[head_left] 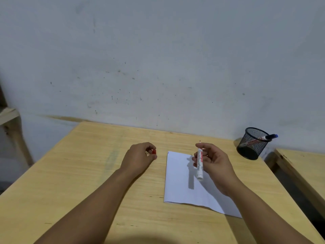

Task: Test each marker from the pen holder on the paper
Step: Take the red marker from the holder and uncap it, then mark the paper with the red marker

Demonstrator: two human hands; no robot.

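A white sheet of paper point(182, 184) lies on the wooden table point(88, 173), right of centre. Above it my right hand point(213, 164) holds an uncapped white marker point(200, 166) with red lettering, its red tip pointing up and away from the paper. My left hand point(139, 158) hovers to the left of the paper, fingers closed on the marker's red cap point(154, 152). A black mesh pen holder point(252, 143) stands at the table's far right corner, with a blue-capped marker point(270, 137) leaning out of it.
A grey, scuffed wall point(158, 59) rises right behind the table. A second wooden table point(302, 166) stands to the right across a dark gap. Part of a wooden frame point(10, 124) shows at the far left.
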